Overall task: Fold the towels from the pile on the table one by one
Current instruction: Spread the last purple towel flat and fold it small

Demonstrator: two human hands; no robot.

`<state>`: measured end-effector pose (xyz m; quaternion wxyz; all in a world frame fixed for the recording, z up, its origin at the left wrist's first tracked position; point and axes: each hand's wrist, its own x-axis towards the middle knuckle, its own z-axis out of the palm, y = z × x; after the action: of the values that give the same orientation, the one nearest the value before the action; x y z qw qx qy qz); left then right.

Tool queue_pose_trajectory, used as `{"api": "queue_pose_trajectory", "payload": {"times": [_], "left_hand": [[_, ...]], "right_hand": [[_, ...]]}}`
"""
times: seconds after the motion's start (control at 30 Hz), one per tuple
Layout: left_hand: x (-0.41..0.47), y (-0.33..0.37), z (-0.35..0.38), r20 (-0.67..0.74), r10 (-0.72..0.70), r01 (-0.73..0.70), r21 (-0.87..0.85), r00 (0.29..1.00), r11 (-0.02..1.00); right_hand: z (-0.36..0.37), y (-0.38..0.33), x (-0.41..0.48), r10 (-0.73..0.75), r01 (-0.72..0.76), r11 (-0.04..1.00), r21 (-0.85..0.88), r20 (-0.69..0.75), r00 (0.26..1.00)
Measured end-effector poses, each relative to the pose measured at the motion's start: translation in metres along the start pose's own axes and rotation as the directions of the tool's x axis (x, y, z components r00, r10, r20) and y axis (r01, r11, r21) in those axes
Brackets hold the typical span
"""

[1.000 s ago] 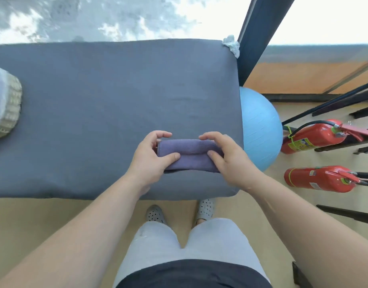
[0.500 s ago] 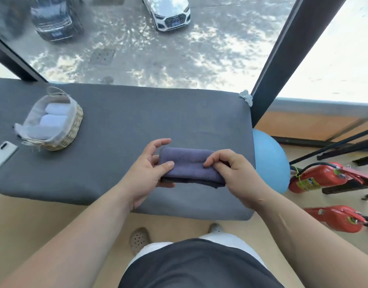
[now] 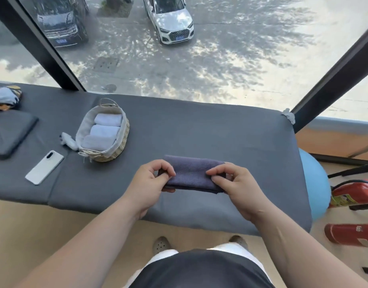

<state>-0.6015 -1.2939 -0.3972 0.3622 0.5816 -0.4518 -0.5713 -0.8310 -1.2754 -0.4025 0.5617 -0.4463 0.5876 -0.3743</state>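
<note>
A folded purple-grey towel (image 3: 192, 173) is held just above the grey padded table (image 3: 199, 129), near its front edge. My left hand (image 3: 151, 179) pinches the towel's left end between thumb and fingers. My right hand (image 3: 234, 181) pinches the right end the same way. A woven basket (image 3: 118, 148) with a cloth liner stands to the left and holds three rolled white towels (image 3: 105, 132).
A white phone (image 3: 44, 167) lies left of the basket, beside a dark flat pad (image 3: 9, 134) and a patterned cloth bundle (image 3: 5, 97). A blue exercise ball (image 3: 315, 183) and two red fire extinguishers (image 3: 353, 194) sit right of the table. A window runs behind.
The folded towel has come up off the table, held in both hands. My view has tilted up and left, bringing the basket, phone and pad into sight.
</note>
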Motion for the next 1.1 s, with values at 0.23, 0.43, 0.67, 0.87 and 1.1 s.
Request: {"api": "queue_pose_trajectory", "payload": {"times": [0.23, 0.43, 0.67, 0.87, 1.1], "left_hand": [[0.031, -0.004, -0.067, -0.041, -0.080, 0.079, -0.024, 0.996, 0.997], [0.068, -0.007, -0.119, -0.161, -0.125, 0.133, 0.043, 0.979, 0.990], [0.105, -0.016, -0.205, -0.203, -0.154, 0.154, -0.015, 0.967, 0.988], [0.166, -0.037, -0.304, -0.101, -0.175, 0.184, 0.082, 0.979, 0.980], [0.242, -0.054, -0.406, 0.023, -0.211, 0.196, 0.291, 0.977, 0.936]], "right_hand": [[0.065, -0.008, 0.037, 0.035, -0.035, 0.999, -0.019, 0.005, 0.999], [0.115, -0.016, 0.099, 0.078, -0.070, 0.996, -0.062, 0.133, 0.988], [0.192, -0.040, 0.160, 0.029, 0.003, 0.980, -0.200, 0.156, 0.987], [0.286, -0.040, 0.217, 0.086, -0.082, 0.970, -0.231, 0.007, 0.996], [0.394, -0.039, 0.279, 0.173, -0.192, 0.945, -0.264, -0.093, 0.981]]}}
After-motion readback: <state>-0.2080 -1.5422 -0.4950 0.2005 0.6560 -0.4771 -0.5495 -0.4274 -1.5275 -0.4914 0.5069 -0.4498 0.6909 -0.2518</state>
